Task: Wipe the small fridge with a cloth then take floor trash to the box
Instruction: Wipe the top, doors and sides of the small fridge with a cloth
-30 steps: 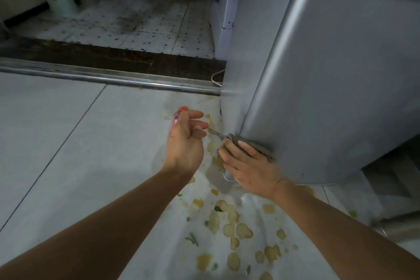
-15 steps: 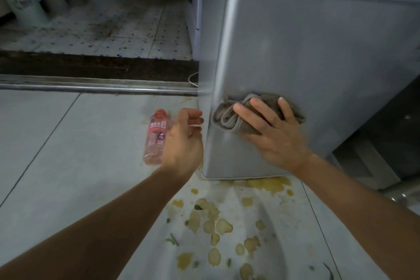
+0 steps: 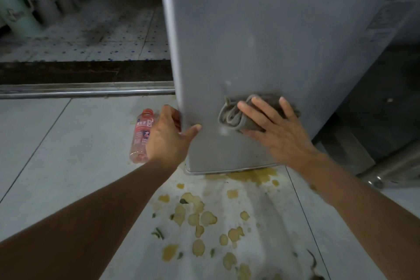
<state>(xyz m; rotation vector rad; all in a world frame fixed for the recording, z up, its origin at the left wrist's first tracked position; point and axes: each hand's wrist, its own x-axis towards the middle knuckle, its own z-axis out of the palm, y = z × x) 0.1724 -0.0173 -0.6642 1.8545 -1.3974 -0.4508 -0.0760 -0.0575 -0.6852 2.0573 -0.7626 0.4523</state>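
The small grey fridge [image 3: 261, 36] stands on the tiled floor, its door face toward me. My right hand [image 3: 276, 129] lies flat on a folded grey cloth [image 3: 231, 116], pressing it against the lower part of the door. My left hand [image 3: 168, 136] grips the fridge's lower left corner, thumb on the front face and fingers around the side. A pink plastic bottle [image 3: 142, 134] lies on the floor just left of that hand, partly hidden by it. Yellowish peel scraps [image 3: 200, 220] are scattered on the floor below the fridge.
A metal door track [image 3: 86, 91] and a dark threshold run across the floor behind the bottle, with a speckled tile room beyond. A yellow spill [image 3: 252, 176] sits under the fridge's front edge. A metal leg with a caster [image 3: 381, 179] stands at the right.
My right hand carried the cloth from the fridge's bottom corner up onto the door face and then rightwards. My left hand moved from mid-air onto the fridge's left corner. The view shifted, revealing the bottle.
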